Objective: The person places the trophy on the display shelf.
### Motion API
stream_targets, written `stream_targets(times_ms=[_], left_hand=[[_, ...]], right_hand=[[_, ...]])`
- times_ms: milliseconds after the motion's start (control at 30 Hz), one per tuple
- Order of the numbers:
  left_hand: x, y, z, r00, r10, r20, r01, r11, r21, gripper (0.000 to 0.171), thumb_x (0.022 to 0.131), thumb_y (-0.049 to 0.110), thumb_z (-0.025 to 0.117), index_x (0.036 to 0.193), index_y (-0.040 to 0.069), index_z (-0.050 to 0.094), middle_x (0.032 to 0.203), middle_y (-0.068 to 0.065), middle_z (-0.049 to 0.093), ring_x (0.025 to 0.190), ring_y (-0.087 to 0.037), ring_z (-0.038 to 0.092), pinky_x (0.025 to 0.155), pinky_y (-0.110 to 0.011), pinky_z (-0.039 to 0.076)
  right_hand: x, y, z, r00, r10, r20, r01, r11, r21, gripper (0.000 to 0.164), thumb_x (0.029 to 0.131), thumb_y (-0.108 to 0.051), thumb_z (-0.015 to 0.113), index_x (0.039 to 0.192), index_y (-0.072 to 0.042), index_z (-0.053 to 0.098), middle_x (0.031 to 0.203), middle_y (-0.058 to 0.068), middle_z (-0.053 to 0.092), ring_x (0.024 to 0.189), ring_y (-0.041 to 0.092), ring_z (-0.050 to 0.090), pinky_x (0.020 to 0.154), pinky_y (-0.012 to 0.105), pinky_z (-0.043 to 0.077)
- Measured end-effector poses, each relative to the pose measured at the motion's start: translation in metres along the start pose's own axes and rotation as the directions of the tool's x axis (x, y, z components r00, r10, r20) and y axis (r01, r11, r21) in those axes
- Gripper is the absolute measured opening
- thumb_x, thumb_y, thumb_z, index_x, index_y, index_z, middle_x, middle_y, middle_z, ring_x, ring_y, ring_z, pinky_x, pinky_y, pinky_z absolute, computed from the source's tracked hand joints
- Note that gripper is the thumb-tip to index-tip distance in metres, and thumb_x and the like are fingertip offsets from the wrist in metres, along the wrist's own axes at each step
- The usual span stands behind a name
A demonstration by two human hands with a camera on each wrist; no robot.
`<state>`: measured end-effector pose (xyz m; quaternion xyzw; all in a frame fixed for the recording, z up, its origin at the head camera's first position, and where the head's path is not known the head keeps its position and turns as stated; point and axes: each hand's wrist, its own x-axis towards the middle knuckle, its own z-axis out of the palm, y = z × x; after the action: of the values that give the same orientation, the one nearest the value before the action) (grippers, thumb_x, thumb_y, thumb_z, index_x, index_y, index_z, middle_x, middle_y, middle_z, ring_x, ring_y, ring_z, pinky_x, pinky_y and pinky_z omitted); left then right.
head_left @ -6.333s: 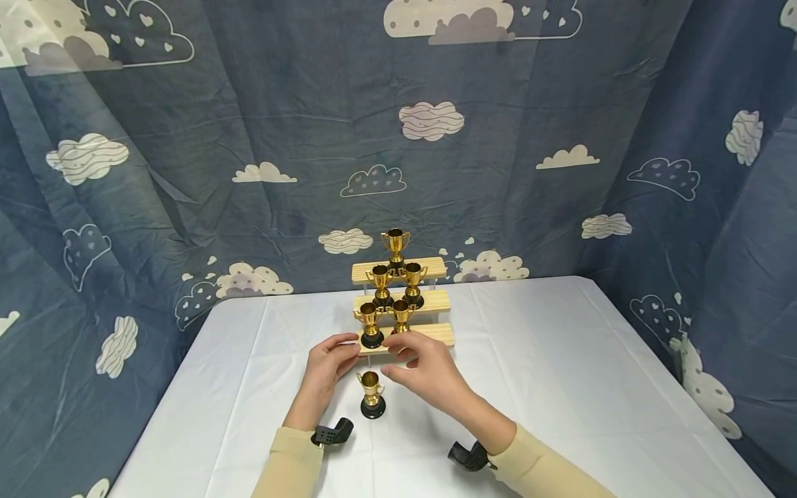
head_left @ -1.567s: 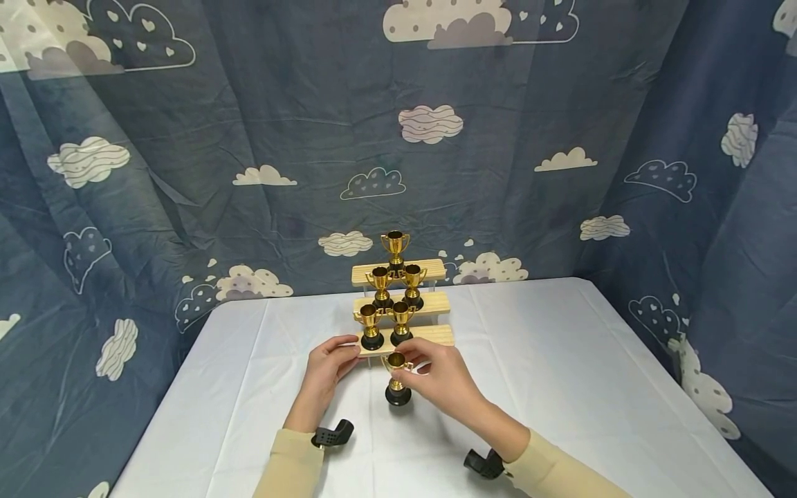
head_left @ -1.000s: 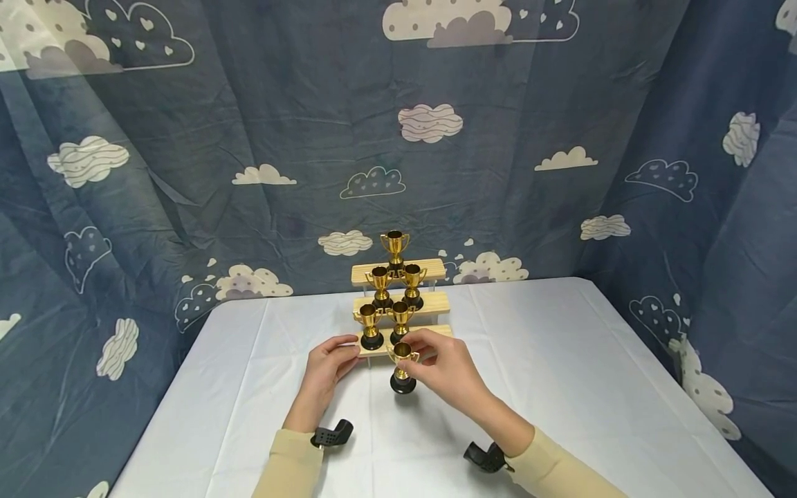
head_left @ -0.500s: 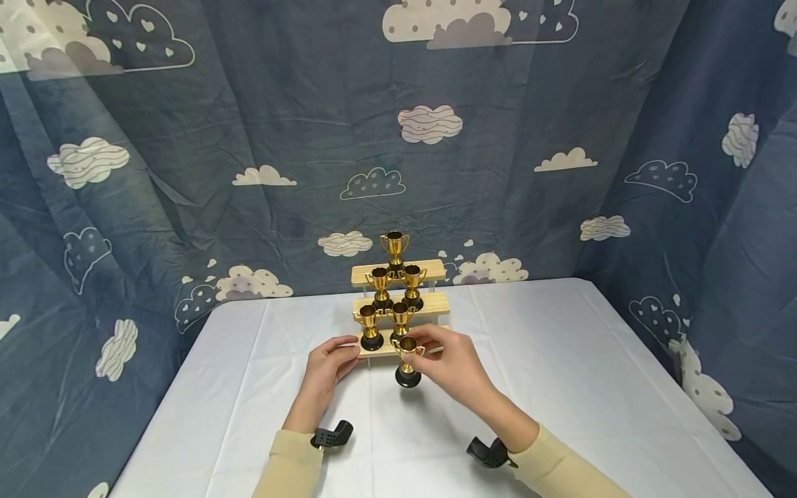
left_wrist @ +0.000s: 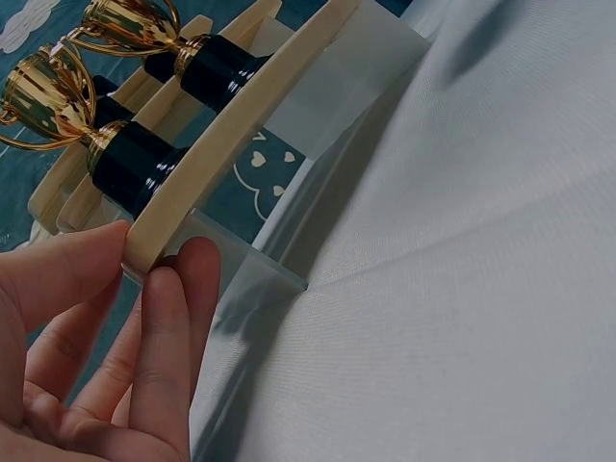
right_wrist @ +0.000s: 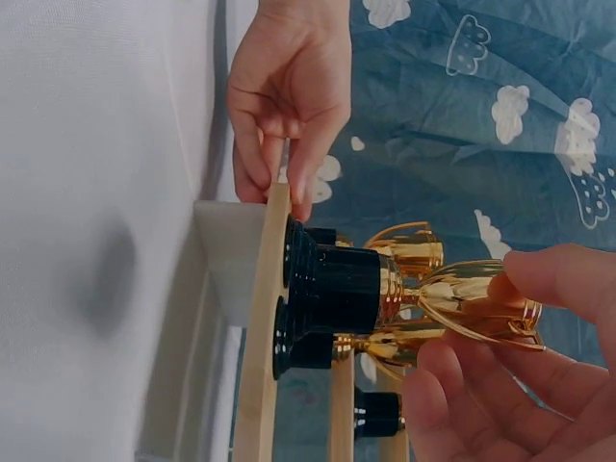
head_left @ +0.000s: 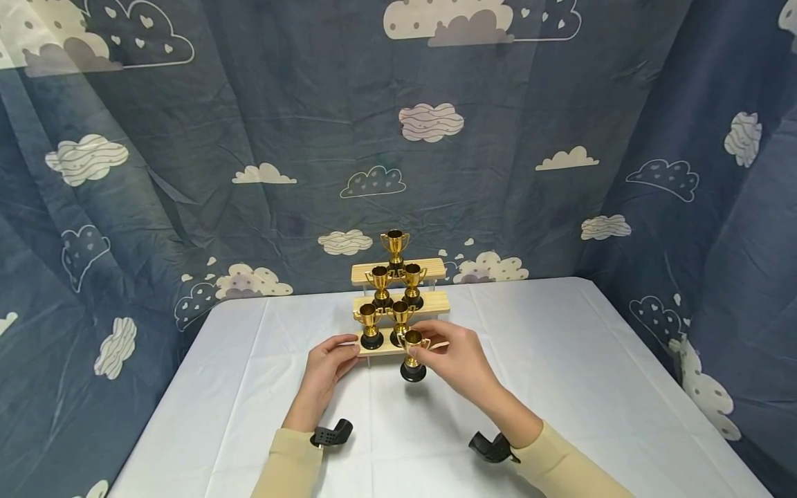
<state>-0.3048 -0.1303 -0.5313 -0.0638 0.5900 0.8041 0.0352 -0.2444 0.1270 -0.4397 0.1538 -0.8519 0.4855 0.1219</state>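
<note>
My right hand [head_left: 461, 360] pinches a small gold trophy cup [head_left: 412, 372] with a black base by its cup. It is upright, in front of the lowest shelf's right half, with its shadow on the cloth below. In the right wrist view thumb and fingers are on the gold cup [right_wrist: 467, 289]. My left hand [head_left: 326, 366] pinches the left end of the lowest wooden shelf [left_wrist: 255, 125] of a three-tier display stand [head_left: 438, 302]. Similar trophies stand on it: one on top [head_left: 395, 245], two in the middle, two on the lowest shelf, left and centre.
A white cloth [head_left: 280, 332] covers the table under the stand. Behind and at the sides hangs a dark blue curtain [head_left: 311, 90] with cloud prints. Clear supports [left_wrist: 279, 269] hold up the lowest shelf. Each wrist wears a black camera [head_left: 333, 433].
The trophy that stood on the cloth in front of the stand is now in my right hand, moved right and towards the lowest shelf. My left hand stays at the shelf's end.
</note>
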Motion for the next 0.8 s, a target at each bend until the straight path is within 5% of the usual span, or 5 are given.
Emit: stream_targets(times_ms=[367,800], left_hand=[[0.0,0.001,-0.001,1.0,-0.001,0.012,0.001,1.0,0.004,0.037,0.088,-0.002,0.073,0.124,-0.006,0.065,0.122,-0.021,0.063,0.088,-0.027,0.073,0.09,-0.034,0.058],[-0.001,0.0,-0.001,1.0,-0.001,0.01,0.001,1.0,-0.007,0.038,0.087,-0.003,0.074,0.123,-0.007,0.065,0.122,-0.023,0.062,0.088,-0.027,0.073,0.091,-0.036,0.058]], right_hand=[[0.005,0.005,-0.007,1.0,-0.007,-0.001,0.007,1.0,0.013,0.032,0.085,-0.016,0.082,0.116,-0.016,0.074,0.099,-0.008,0.071,0.087,0.013,0.068,0.075,0.028,0.061],[0.011,0.011,-0.017,0.999,-0.001,-0.034,0.0,1.0,-0.021,0.034,0.085,-0.018,0.081,0.118,-0.02,0.074,0.103,-0.008,0.072,0.088,0.01,0.067,0.075,0.025,0.06]])
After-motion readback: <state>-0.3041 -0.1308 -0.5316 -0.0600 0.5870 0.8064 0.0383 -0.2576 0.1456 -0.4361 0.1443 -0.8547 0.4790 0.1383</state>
